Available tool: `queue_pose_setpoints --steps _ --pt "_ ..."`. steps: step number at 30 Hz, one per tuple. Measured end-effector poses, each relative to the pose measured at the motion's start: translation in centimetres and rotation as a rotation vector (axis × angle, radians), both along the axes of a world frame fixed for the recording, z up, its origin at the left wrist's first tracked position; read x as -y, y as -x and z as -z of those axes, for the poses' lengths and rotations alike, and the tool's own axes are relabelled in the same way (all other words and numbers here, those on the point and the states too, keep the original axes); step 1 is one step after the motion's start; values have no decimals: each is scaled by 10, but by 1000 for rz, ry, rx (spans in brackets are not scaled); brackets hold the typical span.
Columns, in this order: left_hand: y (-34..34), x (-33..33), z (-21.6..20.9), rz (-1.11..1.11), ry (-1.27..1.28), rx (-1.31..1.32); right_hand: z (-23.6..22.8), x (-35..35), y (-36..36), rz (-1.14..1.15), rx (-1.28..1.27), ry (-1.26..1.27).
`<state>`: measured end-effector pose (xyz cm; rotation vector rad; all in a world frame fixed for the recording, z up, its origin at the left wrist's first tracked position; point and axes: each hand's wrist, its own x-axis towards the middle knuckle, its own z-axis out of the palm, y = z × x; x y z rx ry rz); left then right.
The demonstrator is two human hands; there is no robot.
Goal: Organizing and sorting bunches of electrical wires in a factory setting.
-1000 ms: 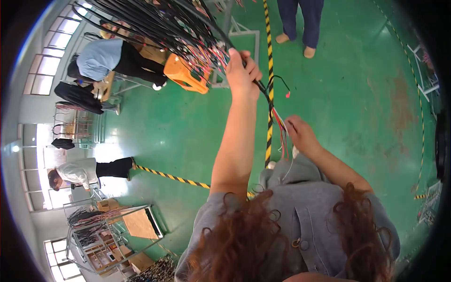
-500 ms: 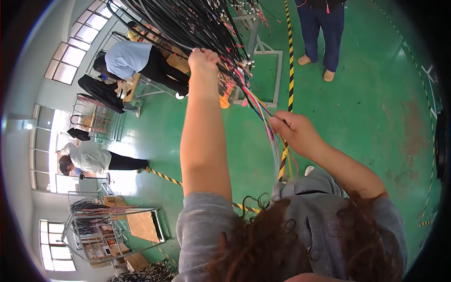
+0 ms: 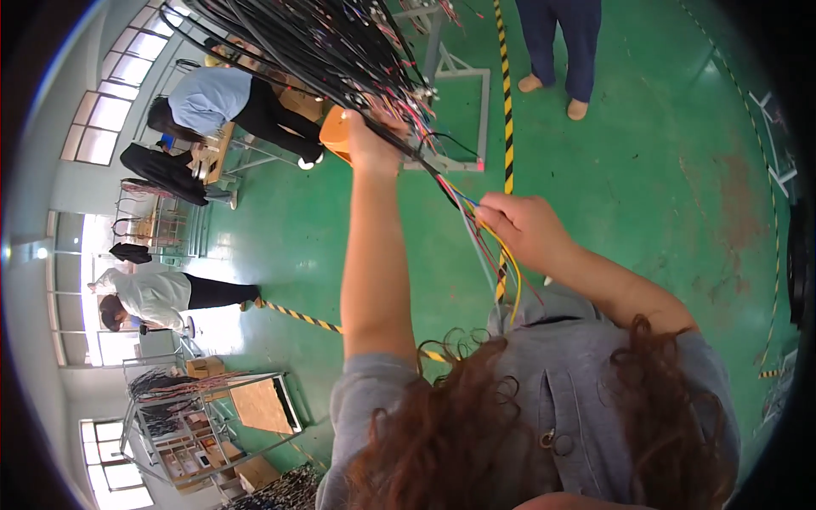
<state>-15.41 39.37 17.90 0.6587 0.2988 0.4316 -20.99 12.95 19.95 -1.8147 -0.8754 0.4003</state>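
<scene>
My left hand [image 3: 376, 146] is closed around a black cable [image 3: 414, 151] that runs down from a thick hanging bundle of black cables [image 3: 285, 42]. Out of the cable's end come thin coloured wires [image 3: 463, 202], among them yellow, blue, red and pale ones. My right hand [image 3: 525, 228] pinches some of these wires between thumb and fingers, and a yellow wire curves loose below it. Part of an orange object [image 3: 336, 132] shows beside my left hand; its kind is hard to tell.
A grey metal frame [image 3: 484, 119] stands under the bundle. Yellow-black tape [image 3: 507, 127] crosses the green floor. A person in dark trousers [image 3: 557, 47] stands ahead; two others work at the left. A rack with boxes [image 3: 204, 425] is at lower left.
The black cable and bundle have shifted left in view. My left hand sits slightly lower and to the right. The orange object now shows left of that hand. The right hand still holds the wires.
</scene>
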Motion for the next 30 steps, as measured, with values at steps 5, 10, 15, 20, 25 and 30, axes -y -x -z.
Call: queue_pose_setpoints --steps 5,10,15,20,25,30 --pt "55 95 38 43 -208 -398 40 -3 4 115 200 70" --pt "62 93 66 154 -558 -590 59 -12 26 101 338 157" --pt "56 96 59 130 -208 -342 87 -28 37 96 305 186" --pt "55 44 33 213 276 -262 40 -33 32 -128 -1130 -202" --pt "26 66 19 80 326 -411 23 -32 35 66 -1249 -367" --pt "24 -15 73 -22 164 -295 -4 -47 69 16 -1198 -321"
